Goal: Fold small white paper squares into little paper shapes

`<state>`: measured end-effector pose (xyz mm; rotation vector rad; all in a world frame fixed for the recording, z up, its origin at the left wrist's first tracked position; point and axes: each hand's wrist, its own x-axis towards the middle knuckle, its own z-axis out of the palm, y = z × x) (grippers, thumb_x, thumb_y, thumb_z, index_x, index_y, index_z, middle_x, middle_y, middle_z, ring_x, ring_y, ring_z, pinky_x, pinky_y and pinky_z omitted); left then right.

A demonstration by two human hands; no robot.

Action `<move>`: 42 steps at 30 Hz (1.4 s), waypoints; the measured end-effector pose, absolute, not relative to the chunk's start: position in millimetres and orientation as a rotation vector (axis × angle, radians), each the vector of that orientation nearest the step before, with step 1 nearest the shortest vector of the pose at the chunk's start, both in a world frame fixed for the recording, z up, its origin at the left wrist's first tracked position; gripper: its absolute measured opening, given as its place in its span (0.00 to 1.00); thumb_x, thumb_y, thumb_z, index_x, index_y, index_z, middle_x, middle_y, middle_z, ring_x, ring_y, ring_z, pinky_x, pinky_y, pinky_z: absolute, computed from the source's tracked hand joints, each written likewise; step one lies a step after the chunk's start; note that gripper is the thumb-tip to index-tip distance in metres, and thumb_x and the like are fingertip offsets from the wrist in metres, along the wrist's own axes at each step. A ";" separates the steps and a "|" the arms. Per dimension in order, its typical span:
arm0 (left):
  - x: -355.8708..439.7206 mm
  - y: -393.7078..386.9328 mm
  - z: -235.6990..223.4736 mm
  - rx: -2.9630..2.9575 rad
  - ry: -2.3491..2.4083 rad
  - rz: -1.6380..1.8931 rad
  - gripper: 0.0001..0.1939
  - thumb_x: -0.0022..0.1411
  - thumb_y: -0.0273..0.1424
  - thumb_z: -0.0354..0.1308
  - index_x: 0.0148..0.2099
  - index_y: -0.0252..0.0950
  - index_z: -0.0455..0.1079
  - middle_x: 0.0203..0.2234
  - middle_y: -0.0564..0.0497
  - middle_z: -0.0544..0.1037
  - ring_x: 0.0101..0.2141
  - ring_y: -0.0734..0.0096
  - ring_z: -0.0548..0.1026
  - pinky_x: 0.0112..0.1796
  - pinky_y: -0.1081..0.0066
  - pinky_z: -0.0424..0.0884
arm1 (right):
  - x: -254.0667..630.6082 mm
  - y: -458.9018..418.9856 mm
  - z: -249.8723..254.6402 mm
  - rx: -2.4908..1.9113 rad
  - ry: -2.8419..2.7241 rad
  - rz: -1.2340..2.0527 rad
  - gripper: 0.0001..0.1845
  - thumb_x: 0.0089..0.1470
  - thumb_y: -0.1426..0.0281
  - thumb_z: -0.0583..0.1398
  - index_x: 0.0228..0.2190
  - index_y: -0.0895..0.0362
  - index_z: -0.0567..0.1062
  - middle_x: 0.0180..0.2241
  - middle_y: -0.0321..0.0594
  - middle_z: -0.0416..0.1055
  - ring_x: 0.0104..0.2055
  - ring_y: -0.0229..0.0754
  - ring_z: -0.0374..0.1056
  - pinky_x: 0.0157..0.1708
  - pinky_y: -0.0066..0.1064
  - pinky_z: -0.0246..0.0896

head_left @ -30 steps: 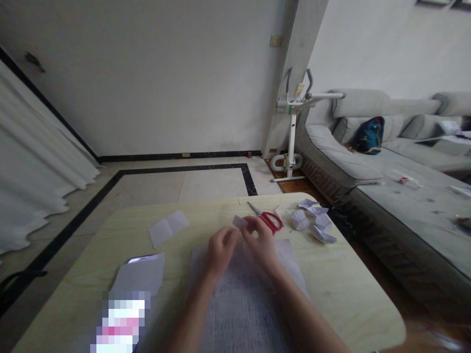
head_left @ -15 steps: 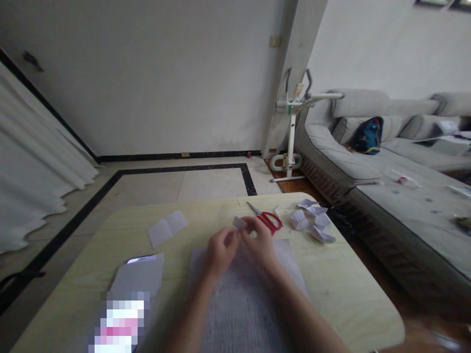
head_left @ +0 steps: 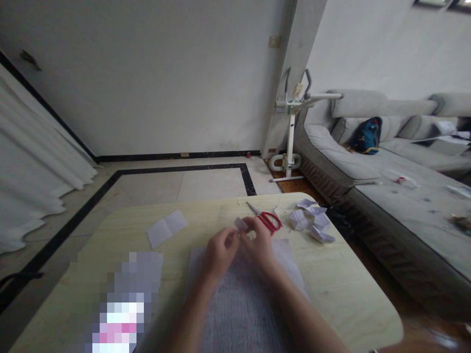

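Between my two hands is a small piece of white paper point(head_left: 240, 224), folded or creased, its upper part showing above the fingers. My left hand point(head_left: 221, 250) pinches its lower left side, with the fingertips partly hidden. My right hand point(head_left: 258, 241) grips the right side with thumb and fingers. Both hands are over the top edge of a large printed sheet point(head_left: 243, 314) lying on the table. Just beyond my right hand lie scissors point(head_left: 270, 221) with red handles, their blades pointing away to the left.
On the pale wooden table point(head_left: 346, 294) several folded white paper pieces point(head_left: 319, 225) lie at the right. A creased white sheet point(head_left: 167, 229) is at the left, above a pixelated, bright-screened object point(head_left: 119, 314). A grey sofa point(head_left: 338, 157) stands beyond the table's right edge.
The hands stay almost in place, still holding the small paper; its visible corner has shifted slightly to the right. The pixelated patch at the lower left now covers more.
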<state>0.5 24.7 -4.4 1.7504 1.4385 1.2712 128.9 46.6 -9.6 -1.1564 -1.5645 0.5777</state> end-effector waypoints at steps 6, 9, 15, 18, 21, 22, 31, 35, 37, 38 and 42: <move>-0.1 24.6 -3.6 1.783 1.446 1.264 0.08 0.60 0.31 0.53 0.34 0.37 0.73 0.26 0.51 0.78 0.28 0.69 0.75 0.30 0.75 0.68 | 129.9 45.4 -4.4 -1.141 -1.550 0.631 0.10 0.45 0.78 0.58 0.33 0.57 0.70 0.30 0.38 0.71 0.31 0.40 0.65 0.31 0.31 0.61; -0.1 24.6 -2.9 1.798 1.452 1.249 0.08 0.60 0.30 0.53 0.35 0.37 0.73 0.27 0.50 0.79 0.28 0.69 0.76 0.31 0.74 0.68 | 130.3 45.0 -3.1 -1.144 -1.561 0.613 0.10 0.45 0.78 0.59 0.33 0.57 0.71 0.29 0.38 0.70 0.30 0.40 0.65 0.31 0.30 0.61; 0.3 24.2 -4.5 1.670 1.433 1.321 0.07 0.59 0.33 0.55 0.34 0.37 0.73 0.27 0.50 0.79 0.29 0.68 0.76 0.33 0.74 0.70 | 128.7 49.2 -2.0 -1.137 -1.395 0.757 0.07 0.43 0.76 0.58 0.29 0.56 0.69 0.26 0.35 0.68 0.28 0.38 0.64 0.28 0.29 0.61; -0.1 25.8 -8.0 1.434 1.459 1.376 0.10 0.58 0.36 0.56 0.38 0.36 0.72 0.28 0.50 0.78 0.29 0.68 0.76 0.30 0.74 0.71 | 130.4 53.6 -3.8 -1.109 -1.231 0.934 0.06 0.43 0.73 0.60 0.29 0.56 0.68 0.25 0.34 0.67 0.26 0.37 0.64 0.26 0.28 0.61; 0.9 27.3 -8.9 1.309 1.404 1.362 0.14 0.58 0.39 0.56 0.41 0.35 0.71 0.30 0.48 0.78 0.29 0.68 0.77 0.28 0.75 0.71 | 131.7 55.2 -5.4 -1.045 -1.179 1.067 0.09 0.43 0.71 0.62 0.29 0.56 0.67 0.26 0.34 0.68 0.26 0.37 0.64 0.27 0.28 0.62; 1.6 27.5 -7.9 1.300 1.375 1.347 0.15 0.58 0.40 0.57 0.42 0.35 0.71 0.31 0.48 0.78 0.30 0.68 0.77 0.29 0.75 0.71 | 131.6 54.9 -5.5 -1.018 -1.184 1.092 0.10 0.43 0.71 0.62 0.30 0.55 0.67 0.27 0.34 0.68 0.27 0.37 0.65 0.27 0.28 0.63; 1.1 29.1 6.9 1.139 1.304 1.342 0.13 0.53 0.39 0.61 0.34 0.33 0.71 0.24 0.53 0.75 0.23 0.74 0.72 0.23 0.78 0.66 | 130.1 50.7 -2.2 -0.956 -1.270 1.142 0.11 0.45 0.71 0.63 0.32 0.55 0.68 0.28 0.34 0.68 0.28 0.37 0.66 0.28 0.28 0.63; -3.5 30.7 5.1 1.118 1.385 1.388 0.12 0.54 0.38 0.59 0.33 0.34 0.70 0.19 0.56 0.71 0.21 0.75 0.69 0.22 0.78 0.63 | 132.4 50.3 2.4 -1.027 -1.296 1.142 0.06 0.49 0.67 0.62 0.29 0.57 0.72 0.25 0.35 0.69 0.27 0.38 0.66 0.29 0.28 0.62; -3.4 30.4 5.2 1.146 1.371 1.375 0.12 0.55 0.38 0.58 0.33 0.34 0.70 0.19 0.56 0.70 0.21 0.75 0.68 0.22 0.78 0.63 | 132.9 50.3 4.7 -1.060 -1.256 1.150 0.08 0.49 0.65 0.62 0.26 0.58 0.72 0.21 0.34 0.68 0.24 0.37 0.65 0.26 0.28 0.61; -2.6 30.0 5.7 1.164 1.356 1.357 0.12 0.55 0.39 0.58 0.33 0.33 0.70 0.20 0.56 0.71 0.21 0.75 0.68 0.22 0.78 0.63 | 133.1 50.5 5.4 -1.069 -1.232 1.158 0.09 0.49 0.65 0.62 0.25 0.58 0.72 0.20 0.34 0.68 0.23 0.37 0.65 0.25 0.27 0.60; 1.8 28.2 8.9 1.235 1.307 1.250 0.13 0.55 0.40 0.59 0.33 0.32 0.71 0.23 0.52 0.74 0.23 0.73 0.71 0.25 0.76 0.65 | 133.7 51.6 5.2 -1.071 -1.169 1.171 0.10 0.48 0.63 0.63 0.25 0.59 0.72 0.20 0.33 0.68 0.22 0.36 0.64 0.24 0.27 0.59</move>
